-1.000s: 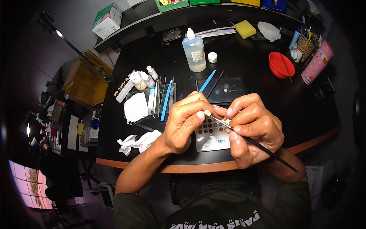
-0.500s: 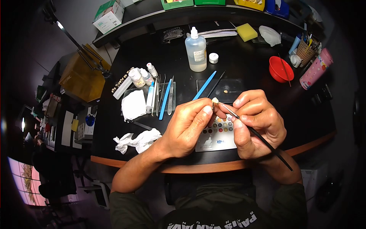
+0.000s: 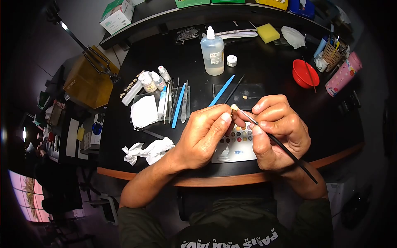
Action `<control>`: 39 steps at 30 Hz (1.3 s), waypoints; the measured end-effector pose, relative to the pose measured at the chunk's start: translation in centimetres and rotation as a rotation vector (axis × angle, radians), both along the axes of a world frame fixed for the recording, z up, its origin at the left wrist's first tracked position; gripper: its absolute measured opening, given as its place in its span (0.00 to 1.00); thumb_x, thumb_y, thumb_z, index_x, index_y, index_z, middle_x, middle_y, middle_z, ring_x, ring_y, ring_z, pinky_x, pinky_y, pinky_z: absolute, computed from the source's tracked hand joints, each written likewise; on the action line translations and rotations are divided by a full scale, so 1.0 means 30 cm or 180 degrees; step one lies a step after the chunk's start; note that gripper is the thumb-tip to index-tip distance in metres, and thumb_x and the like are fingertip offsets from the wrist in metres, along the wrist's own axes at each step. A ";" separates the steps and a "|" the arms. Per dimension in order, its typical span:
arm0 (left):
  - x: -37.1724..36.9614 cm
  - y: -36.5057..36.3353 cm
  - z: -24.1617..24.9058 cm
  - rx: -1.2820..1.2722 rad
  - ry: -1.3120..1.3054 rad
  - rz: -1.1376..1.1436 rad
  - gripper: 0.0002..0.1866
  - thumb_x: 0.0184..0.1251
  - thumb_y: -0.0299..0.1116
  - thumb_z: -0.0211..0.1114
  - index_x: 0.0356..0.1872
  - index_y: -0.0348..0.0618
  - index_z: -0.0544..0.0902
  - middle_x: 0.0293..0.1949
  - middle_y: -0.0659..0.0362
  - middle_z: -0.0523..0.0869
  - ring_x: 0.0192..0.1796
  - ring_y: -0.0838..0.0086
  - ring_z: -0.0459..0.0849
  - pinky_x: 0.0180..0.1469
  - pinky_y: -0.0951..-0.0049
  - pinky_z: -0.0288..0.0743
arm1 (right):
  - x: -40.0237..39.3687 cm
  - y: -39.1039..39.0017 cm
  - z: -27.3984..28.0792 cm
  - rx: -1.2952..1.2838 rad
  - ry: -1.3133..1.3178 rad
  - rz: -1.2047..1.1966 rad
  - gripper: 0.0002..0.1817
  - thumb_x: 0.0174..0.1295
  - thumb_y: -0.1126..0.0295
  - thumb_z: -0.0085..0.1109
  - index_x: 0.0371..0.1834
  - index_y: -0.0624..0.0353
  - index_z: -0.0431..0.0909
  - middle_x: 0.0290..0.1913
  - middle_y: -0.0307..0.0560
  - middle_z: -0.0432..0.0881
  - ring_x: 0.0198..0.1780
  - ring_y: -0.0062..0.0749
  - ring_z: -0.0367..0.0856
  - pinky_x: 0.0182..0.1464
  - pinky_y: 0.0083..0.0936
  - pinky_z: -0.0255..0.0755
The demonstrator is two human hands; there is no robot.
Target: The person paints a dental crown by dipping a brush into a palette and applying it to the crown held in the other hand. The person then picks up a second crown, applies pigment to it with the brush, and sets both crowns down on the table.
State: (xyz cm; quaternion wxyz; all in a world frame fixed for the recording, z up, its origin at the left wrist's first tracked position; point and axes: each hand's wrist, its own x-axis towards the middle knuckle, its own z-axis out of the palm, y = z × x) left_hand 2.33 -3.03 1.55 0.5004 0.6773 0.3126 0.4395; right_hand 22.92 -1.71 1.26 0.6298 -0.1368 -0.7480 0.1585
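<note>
Leftmost, we list one amber box (image 3: 89,84), off the desk. On the desk's left side: one folded white pad (image 3: 144,112); nearer, one crumpled tissue (image 3: 154,152); beyond the pad, three small white-capped bottles (image 3: 147,82) in a cluster. Right of the pad, one blue tool (image 3: 178,106) lies among slim instruments.

Next we enter the left hand (image 3: 206,138), thumb and forefinger pinching one small pale piece (image 3: 234,107), which stands up at the fingertips, above the desk and between the two hands. Far behind: one clear bottle (image 3: 212,51), upright, white-capped. Below the hands, nearer: one white palette (image 3: 247,154) with rows of coloured dots, partly covered from our view.

Then the right hand (image 3: 281,132), thumb and fingers closed around one dark-handled brush (image 3: 286,151), slanting near-right, its tip at the piece; contact we cannot tell.

Far right: one red bowl (image 3: 300,78), one patterned pink flask (image 3: 344,75).
</note>
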 end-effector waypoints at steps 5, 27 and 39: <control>-0.002 0.004 -0.004 0.0038 0.0031 -0.0003 0.19 0.89 0.34 0.50 0.48 0.32 0.88 0.33 0.59 0.80 0.34 0.78 0.74 0.40 0.72 0.71 | -0.001 0.000 0.002 0.0029 -0.0012 -0.0005 0.09 0.59 0.86 0.68 0.37 0.65 0.79 0.36 0.51 0.85 0.47 0.44 0.87 0.48 0.35 0.84; 0.003 -0.001 -0.005 -0.0158 -0.0088 -0.0035 0.19 0.90 0.35 0.50 0.48 0.34 0.88 0.28 0.62 0.79 0.31 0.80 0.74 0.37 0.73 0.71 | -0.004 0.001 -0.007 0.0080 0.0024 -0.0061 0.09 0.58 0.87 0.67 0.38 0.64 0.79 0.36 0.50 0.85 0.46 0.44 0.88 0.48 0.36 0.84; 0.004 0.000 -0.008 -0.0141 -0.0084 -0.0010 0.18 0.90 0.35 0.51 0.48 0.34 0.87 0.28 0.62 0.79 0.31 0.81 0.74 0.37 0.74 0.71 | -0.004 0.002 0.002 0.0117 -0.0097 -0.0112 0.09 0.60 0.85 0.69 0.39 0.64 0.80 0.37 0.51 0.86 0.47 0.45 0.88 0.49 0.36 0.84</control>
